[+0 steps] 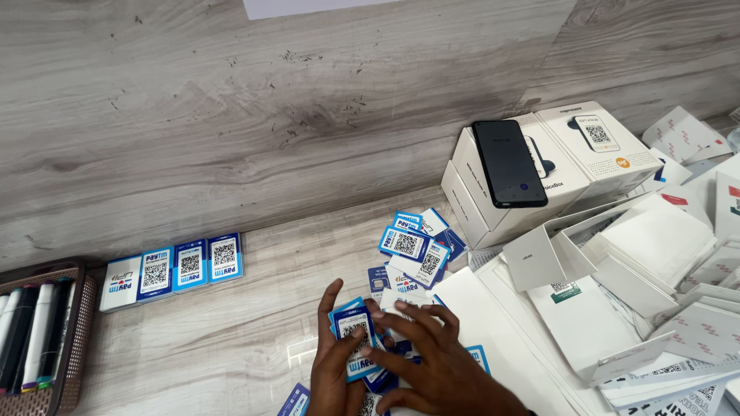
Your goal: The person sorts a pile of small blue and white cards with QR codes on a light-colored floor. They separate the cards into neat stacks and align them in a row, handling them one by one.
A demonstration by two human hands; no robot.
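My left hand (333, 362) grips a small stack of blue-and-white code cards (353, 325) near the bottom middle, thumb on top. My right hand (432, 362) lies across the same cards, fingers spread, fingertips touching the stack and loose cards under it. Just beyond, a scattered pile of similar cards (412, 250) lies on the wood-grain table (254, 308).
A neat row of cards (173, 268) lies at left beside a mesh tray of markers (38, 331). Two white boxes (539, 166) at the back right carry a black phone (509, 162). Open white cartons and paper sheets (640, 293) crowd the right.
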